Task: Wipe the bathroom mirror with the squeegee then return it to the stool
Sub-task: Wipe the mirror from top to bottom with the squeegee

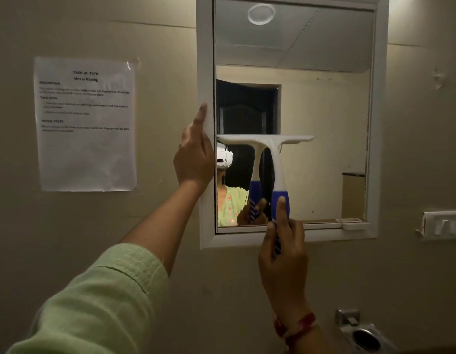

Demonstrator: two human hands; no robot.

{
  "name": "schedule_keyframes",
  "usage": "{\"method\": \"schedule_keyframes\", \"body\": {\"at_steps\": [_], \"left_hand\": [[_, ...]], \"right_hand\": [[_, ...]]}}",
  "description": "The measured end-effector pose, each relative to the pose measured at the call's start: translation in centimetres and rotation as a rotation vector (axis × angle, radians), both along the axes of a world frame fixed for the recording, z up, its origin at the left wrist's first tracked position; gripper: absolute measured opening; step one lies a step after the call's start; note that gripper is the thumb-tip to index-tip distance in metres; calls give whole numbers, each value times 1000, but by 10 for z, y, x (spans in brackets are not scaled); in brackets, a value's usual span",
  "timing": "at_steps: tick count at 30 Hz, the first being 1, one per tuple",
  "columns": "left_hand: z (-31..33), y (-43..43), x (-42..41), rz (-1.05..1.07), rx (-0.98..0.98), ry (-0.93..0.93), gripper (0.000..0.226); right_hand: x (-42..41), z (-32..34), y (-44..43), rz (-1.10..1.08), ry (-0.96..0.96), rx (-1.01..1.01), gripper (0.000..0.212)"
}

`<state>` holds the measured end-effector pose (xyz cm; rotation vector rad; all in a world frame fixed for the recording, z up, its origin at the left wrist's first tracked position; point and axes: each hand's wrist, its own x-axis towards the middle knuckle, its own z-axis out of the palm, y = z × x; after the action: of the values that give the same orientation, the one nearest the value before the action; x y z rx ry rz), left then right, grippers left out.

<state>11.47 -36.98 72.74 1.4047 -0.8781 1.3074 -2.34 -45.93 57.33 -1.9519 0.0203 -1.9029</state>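
Note:
The mirror (pixel 324 111) hangs on the wall in a white frame (pixel 205 60). A white squeegee with a blue grip (pixel 276 164) stands upright against the glass, its blade level across the lower left part of the mirror. My right hand (pixel 283 254) grips the squeegee's handle from below, thumb up along the blue part. My left hand (pixel 193 157) rests flat on the frame's left side, fingers wrapped around its edge. The stool is not in view.
A printed task sheet (pixel 85 123) is taped to the wall left of the mirror. A white hook rack (pixel 444 226) is mounted at the right. A metal holder (pixel 362 333) juts from the wall at the lower right. A small white tray (pixel 353 224) sits on the frame's bottom ledge.

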Motion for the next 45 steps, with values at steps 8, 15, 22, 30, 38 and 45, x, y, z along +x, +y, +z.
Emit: {"method": "schedule_keyframes", "body": {"at_steps": [8,15,22,30,38,45], "left_hand": [[0,0,0,1,-3,4,44],[-6,0,0,13,9,6,44],[-20,1,-2,4,7,9,45],[-39,3,-2,9,16,25,43],[-37,3,-4,20,22,20,44],[-37,4,-7,35,36,31,43]], "right_hand": [[-1,27,-1,23,-45,9,54],[-2,-27,3,29,-5,30,52],[-14,-19,16,133,-69,102,52],[-5,-23,12,126,-71,121,51],[-13,-47,8,199,-54,143,48],[-8,-37,8,216,-78,170,48]]}}
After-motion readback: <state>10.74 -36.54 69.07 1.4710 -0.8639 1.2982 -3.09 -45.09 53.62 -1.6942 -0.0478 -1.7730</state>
